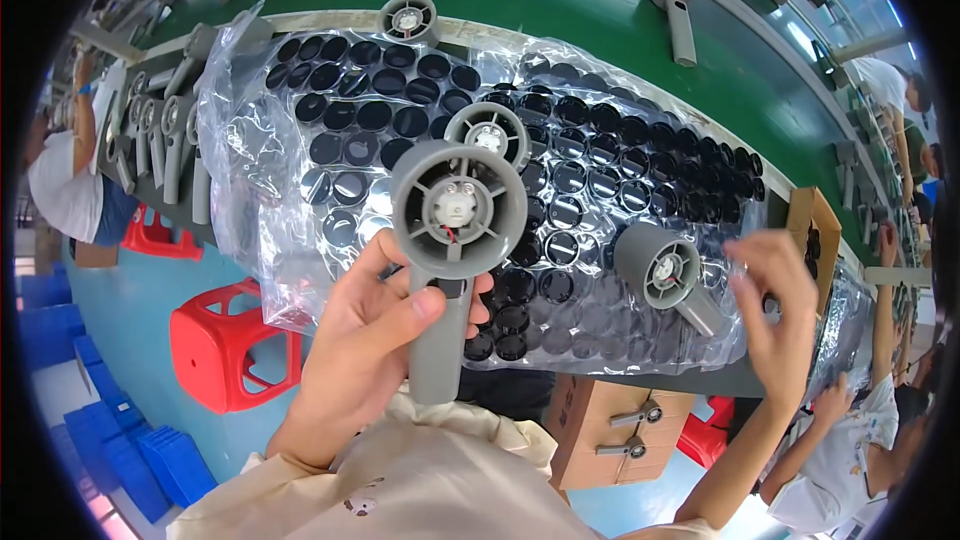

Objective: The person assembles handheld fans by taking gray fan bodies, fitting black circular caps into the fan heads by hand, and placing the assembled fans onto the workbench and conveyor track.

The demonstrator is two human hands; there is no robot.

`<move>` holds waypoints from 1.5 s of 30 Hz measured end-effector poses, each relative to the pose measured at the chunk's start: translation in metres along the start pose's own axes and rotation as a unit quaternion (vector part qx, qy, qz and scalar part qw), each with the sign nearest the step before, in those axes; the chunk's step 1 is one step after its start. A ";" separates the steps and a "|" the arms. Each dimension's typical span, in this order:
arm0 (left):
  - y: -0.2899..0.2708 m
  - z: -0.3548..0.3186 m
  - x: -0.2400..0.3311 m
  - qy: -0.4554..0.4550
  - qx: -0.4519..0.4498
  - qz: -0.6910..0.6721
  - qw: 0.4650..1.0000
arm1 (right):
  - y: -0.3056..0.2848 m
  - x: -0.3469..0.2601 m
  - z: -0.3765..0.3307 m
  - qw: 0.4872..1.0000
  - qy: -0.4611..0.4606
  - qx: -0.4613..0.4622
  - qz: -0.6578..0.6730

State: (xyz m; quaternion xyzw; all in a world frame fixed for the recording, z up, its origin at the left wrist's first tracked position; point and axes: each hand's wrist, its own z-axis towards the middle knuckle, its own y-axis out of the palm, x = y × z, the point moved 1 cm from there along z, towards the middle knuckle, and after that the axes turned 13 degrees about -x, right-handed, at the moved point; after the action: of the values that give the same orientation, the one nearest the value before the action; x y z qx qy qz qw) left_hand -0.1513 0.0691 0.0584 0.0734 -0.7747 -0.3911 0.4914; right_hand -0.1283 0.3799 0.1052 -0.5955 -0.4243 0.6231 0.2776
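Observation:
My left hand point(352, 345) grips the handle of a grey handheld fan point(440, 355). Its round head faces up, showing a white hub, radial spokes and a bit of red wire. Behind that head, a second grey fan body point(488, 132) lies on plastic-covered black round caps point(600, 175). Another grey fan point(660, 268) rests on the right part of the caps, its handle slanting down to the right. Just beyond that handle hovers my right hand point(785, 290), slightly blurred, fingers bent and apart, with nothing visible between them.
A green conveyor belt point(560, 0) runs along the far side, carrying a grey fan point(678, 20). More grey fans point(172, 125) stand at left. An open cardboard box point(815, 240) is at right. Red stools point(210, 350) and a carton point(590, 420) stand below; people work on both sides.

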 end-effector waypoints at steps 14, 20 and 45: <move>0.013 0.012 -0.009 -0.057 -0.050 -0.043 0.996 | 0.033 0.027 0.071 0.988 -0.106 -0.040 -0.107; 0.018 0.018 -0.007 -0.056 -0.040 -0.043 0.997 | 0.027 0.026 0.078 0.980 -0.128 -0.077 -0.134; 0.045 0.010 -0.020 -0.111 -0.166 -0.092 0.976 | 0.046 -0.057 -0.017 0.836 -0.206 0.087 0.501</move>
State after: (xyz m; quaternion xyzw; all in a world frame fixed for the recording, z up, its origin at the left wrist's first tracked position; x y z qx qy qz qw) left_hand -0.1375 0.1153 0.0732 0.0177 -0.7384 -0.5635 0.3700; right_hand -0.0963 0.3126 0.0956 -0.5581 -0.0589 0.8196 -0.1152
